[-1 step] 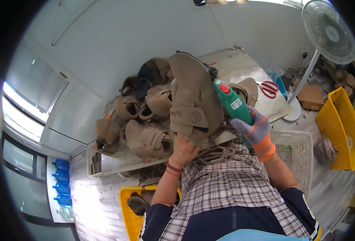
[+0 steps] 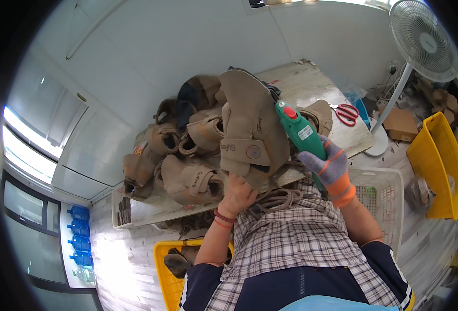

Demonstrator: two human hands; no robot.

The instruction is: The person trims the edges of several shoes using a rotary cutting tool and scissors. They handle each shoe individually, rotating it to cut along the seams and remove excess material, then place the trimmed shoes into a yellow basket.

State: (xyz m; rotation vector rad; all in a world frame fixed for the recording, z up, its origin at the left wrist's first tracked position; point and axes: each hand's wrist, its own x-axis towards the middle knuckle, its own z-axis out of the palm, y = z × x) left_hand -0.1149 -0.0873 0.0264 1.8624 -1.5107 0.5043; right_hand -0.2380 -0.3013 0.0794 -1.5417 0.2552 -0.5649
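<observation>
A brown shoe upper (image 2: 255,124) with a strap and a round patch stands in front of me. My left hand (image 2: 238,196), bare with bead bracelets, grips its lower end; part of the fingers is hidden behind it. In a grey and orange glove, my right hand (image 2: 331,171) is closed around a green handheld power tool (image 2: 301,130) with a red button. The tool's head is close against the upper's right edge, where its tip is hidden. Several more brown shoe uppers (image 2: 190,181) lie heaped to the left on the worktable (image 2: 312,85).
Red-handled scissors (image 2: 347,115) lie on the table's right. Thin cords (image 2: 281,199) rest on my plaid apron. A white plastic crate (image 2: 397,194) stands right, a yellow crate (image 2: 162,264) below left. Farther right are a standing fan (image 2: 408,78) and a yellow bin (image 2: 436,181).
The shoe upper has shifted very slightly to the right, and the green tool has turned a little in my right hand. Both hands keep their hold.
</observation>
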